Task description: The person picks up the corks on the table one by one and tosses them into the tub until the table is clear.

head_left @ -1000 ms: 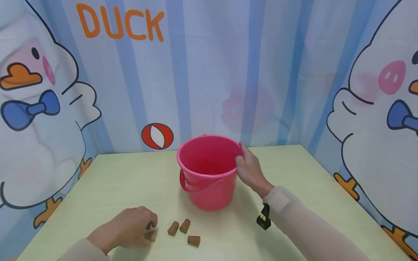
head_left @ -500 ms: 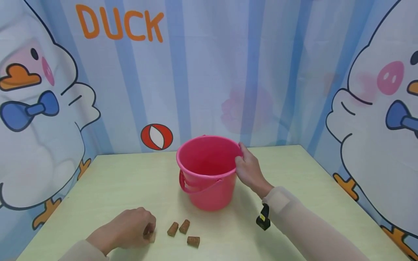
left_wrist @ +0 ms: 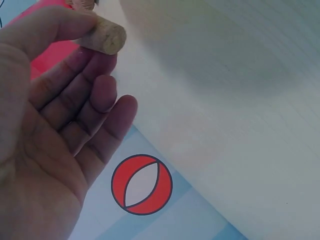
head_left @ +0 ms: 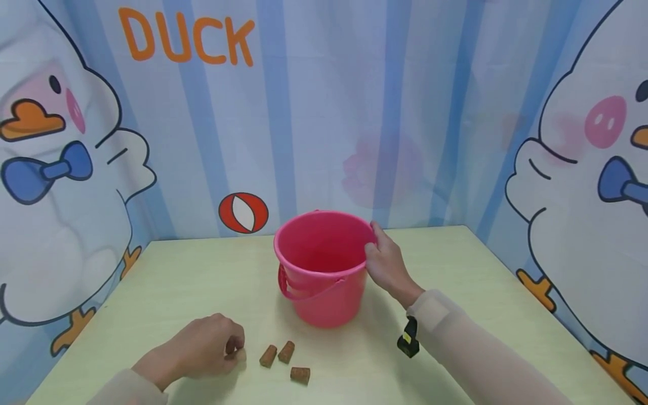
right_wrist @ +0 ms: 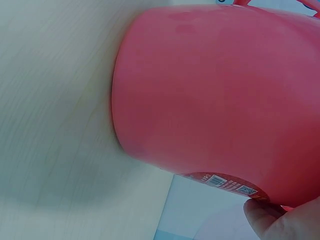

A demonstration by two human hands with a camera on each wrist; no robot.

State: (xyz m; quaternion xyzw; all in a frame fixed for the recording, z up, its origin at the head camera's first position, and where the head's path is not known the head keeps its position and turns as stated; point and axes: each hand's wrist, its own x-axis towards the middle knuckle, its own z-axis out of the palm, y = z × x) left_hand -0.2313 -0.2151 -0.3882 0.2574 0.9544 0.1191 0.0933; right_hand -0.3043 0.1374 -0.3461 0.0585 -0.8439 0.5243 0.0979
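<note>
Between thumb and fingertips, my left hand (head_left: 206, 346) pinches a cork (left_wrist: 106, 36), whose pale end faces the left wrist camera. In the head view this cork is mostly hidden by the fingers. Three brown corks lie on the table just right of that hand: one cork (head_left: 268, 356), a second cork (head_left: 286, 352) beside it, and another cork (head_left: 300, 374) nearer the front. A pink bucket (head_left: 329, 301) stands upright behind them, its handle hanging down at the front left. My right hand (head_left: 390, 264) grips the bucket's rim on the right side, thumb over the edge.
The pale table (head_left: 202, 281) ends at a striped blue curtain (head_left: 324, 112) printed with ducks and a ball. A black strap device (head_left: 408, 337) hangs at the right wrist. A label (right_wrist: 225, 184) is stuck on the bucket's side.
My left hand has picked the cork off the table and risen slightly with it. The right hand, the bucket and the three other corks have stayed in place.
</note>
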